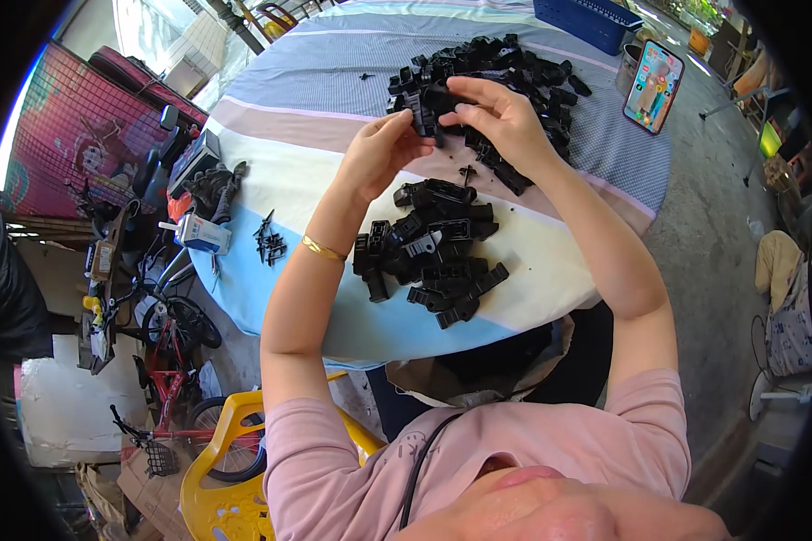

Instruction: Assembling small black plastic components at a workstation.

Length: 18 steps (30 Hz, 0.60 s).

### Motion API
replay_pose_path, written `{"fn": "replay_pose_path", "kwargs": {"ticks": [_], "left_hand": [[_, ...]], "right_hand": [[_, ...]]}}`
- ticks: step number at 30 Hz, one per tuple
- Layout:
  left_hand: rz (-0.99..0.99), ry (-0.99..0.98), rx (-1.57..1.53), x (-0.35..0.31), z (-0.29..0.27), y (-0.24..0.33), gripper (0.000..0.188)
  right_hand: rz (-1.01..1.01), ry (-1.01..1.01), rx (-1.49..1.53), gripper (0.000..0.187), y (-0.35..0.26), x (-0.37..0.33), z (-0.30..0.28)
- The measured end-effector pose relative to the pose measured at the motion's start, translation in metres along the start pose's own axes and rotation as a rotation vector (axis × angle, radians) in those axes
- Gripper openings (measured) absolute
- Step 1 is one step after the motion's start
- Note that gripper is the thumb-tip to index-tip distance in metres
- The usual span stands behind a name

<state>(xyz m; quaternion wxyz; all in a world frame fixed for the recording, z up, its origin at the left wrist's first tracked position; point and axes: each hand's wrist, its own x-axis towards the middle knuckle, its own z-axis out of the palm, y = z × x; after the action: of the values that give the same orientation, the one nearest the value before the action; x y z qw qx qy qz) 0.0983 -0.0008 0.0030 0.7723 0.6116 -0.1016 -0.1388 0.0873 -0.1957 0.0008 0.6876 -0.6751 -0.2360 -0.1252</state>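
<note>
Over the far part of the cloth-covered table, my left hand pinches a black moulded plastic part between thumb and fingers. My right hand curls around the part's right side, thumb and fingertips against black plastic. Dark parts behind blend with it, so its outline is hard to tell. Beyond and to the right spreads a large heap of similar black parts. Nearer to me lies a second pile of black plastic parts. A small black piece rests between the two piles.
Small black bits lie on the striped tablecloth at the left, near a white-and-blue box and a dark cloth. A phone stands at the right edge, close to a blue basket. An open sack sits at my lap.
</note>
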Motion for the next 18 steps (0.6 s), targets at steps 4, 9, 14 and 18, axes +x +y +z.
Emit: {"fn": "replay_pose_path", "kwargs": {"ticks": [4, 9, 14, 18], "left_hand": [[-0.089, -0.111, -0.209, -0.004, 0.001, 0.002, 0.029], [-0.205, -0.201, -0.175, -0.005, -0.007, 0.002, 0.029], [-0.081, -0.173, -0.032, -0.014, 0.009, 0.008, 0.035], [-0.037, -0.21, 0.063, -0.017, 0.014, 0.008, 0.037]], "right_hand": [[-0.03, -0.133, 0.031, 0.024, -0.001, 0.001, -0.007], [-0.281, -0.27, -0.282, 0.018, -0.008, -0.001, -0.009], [-0.126, -0.277, -0.04, 0.018, -0.005, -0.005, -0.002], [-0.163, -0.254, -0.098, 0.02, 0.001, -0.006, 0.0]]}}
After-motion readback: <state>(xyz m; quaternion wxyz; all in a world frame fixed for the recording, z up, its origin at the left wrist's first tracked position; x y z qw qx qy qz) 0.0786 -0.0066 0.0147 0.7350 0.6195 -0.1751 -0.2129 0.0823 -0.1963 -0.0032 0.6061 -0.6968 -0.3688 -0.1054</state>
